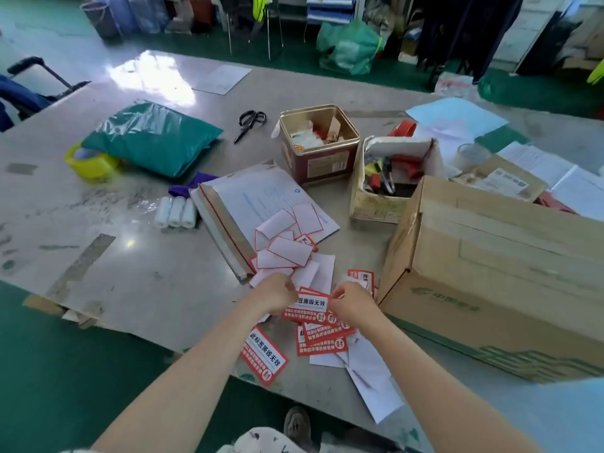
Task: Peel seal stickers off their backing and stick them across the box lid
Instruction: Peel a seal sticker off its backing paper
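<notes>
Both forearms reach in over the table edge, and the left hand (274, 294) and right hand (351, 302) each pinch an end of one red-and-white seal sticker (310, 307), held between them just above the loose stickers (323, 338). Its print reads 签撕毁无效. Peeled white backings (287, 243) lie beyond. The cardboard box (490, 276) sits just right, faint green printing on its side, on a scuffed grey table (137, 256); green floor around.

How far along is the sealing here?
Done: peeled white backings lie piled on the table. In hand: left hand and right hand pinch one red seal sticker. Left: more stickers wait; no sticker shows on the cardboard box.
</notes>
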